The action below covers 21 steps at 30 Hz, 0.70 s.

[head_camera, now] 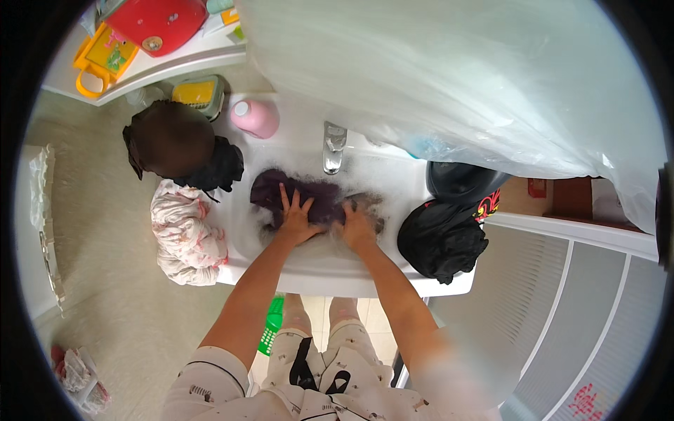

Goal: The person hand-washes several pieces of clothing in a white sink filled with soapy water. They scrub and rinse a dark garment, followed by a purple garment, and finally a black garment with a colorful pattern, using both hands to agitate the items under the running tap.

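Observation:
A dark purple garment (324, 197) lies soaked in the white washbasin (326, 281), with foamy water around it. My left hand (298, 218) presses flat on the cloth, its fingers spread. Beside it, my right hand (359, 226) rests at the right end of the garment, among the suds. Foam and wet cloth partly hide its fingertips, so its grip is unclear. Behind both hands stands a chrome faucet (334, 147) over the basin.
Black clothes (442, 242) and a dark basin (466, 181) occupy the right rim. On the left are patterned white cloth (187, 237) and dark cloth (171, 139). A pink bottle (256, 119) stands near a soap box (200, 94). Translucent plastic sheeting (447, 79) hangs behind.

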Available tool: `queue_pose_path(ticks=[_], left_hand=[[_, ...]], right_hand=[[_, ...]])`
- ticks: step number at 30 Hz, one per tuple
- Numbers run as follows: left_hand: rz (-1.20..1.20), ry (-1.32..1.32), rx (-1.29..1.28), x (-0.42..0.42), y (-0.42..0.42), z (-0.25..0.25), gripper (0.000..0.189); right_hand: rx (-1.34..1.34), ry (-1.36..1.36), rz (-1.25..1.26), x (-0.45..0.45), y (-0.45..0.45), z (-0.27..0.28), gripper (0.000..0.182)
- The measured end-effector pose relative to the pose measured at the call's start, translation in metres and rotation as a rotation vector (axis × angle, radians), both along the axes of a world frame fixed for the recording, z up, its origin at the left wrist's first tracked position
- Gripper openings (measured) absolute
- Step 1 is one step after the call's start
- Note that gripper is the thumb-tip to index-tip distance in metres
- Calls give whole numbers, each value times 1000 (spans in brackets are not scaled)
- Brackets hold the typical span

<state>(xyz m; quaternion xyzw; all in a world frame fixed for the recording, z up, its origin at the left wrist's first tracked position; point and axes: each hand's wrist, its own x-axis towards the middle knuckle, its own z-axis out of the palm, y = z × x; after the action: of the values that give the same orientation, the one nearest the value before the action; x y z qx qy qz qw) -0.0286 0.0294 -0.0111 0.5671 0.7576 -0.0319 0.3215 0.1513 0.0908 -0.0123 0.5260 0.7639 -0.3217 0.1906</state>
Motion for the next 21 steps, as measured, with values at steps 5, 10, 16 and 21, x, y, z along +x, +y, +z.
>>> queue_pose_path(ticks=[5, 10, 16, 21], left_hand=[[45, -88, -211, 23, 4, 14, 82], [219, -215, -51, 17, -5, 23, 63], [578, -765, 321, 23, 25, 135, 35], [509, -959, 248, 1, 57, 234, 74]], right_hand=[[388, 206, -133, 15, -24, -33, 51], [-209, 959, -753, 16, -3, 28, 43], [0, 936, -291, 9, 4, 214, 33], [327, 916, 89, -4, 10, 342, 34]])
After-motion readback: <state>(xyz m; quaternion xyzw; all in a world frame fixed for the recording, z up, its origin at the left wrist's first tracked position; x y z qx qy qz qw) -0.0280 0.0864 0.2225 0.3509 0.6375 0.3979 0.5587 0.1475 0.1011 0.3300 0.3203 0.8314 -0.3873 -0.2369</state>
